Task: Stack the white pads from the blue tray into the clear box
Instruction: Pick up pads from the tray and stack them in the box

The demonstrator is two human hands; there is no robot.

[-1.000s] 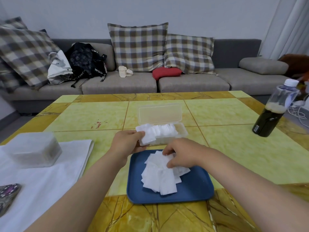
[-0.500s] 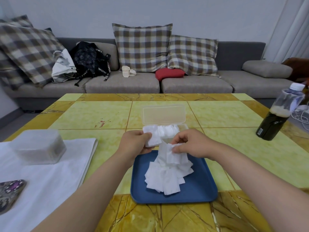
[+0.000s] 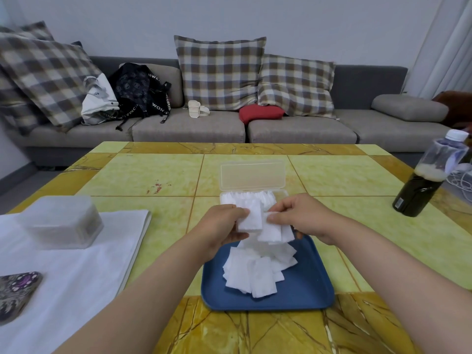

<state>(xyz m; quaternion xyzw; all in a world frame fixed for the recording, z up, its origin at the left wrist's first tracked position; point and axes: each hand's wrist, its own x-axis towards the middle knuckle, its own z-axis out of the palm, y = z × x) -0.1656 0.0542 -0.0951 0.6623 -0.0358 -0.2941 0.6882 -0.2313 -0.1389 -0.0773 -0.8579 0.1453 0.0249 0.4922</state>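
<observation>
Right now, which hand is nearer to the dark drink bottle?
Right. The right hand, pinching white pads above the blue tray, is left of the bottle; the left hand is farther left, beyond it.

Soft, even indoor light with faint shadows. Wide-angle distortion bows the sofa (image 3: 189,129); left of the sofa, cushions (image 3: 48,80) stretch and blur.

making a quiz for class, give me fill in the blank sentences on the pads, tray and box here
1. The loose pads lie on the ____ tray.
2. The box behind the tray has its lid ____.
3. The bottle stands to the ____ of the box.
4. The left hand and right hand both hold white ____.
Missing words: blue; open; right; pads.
</observation>
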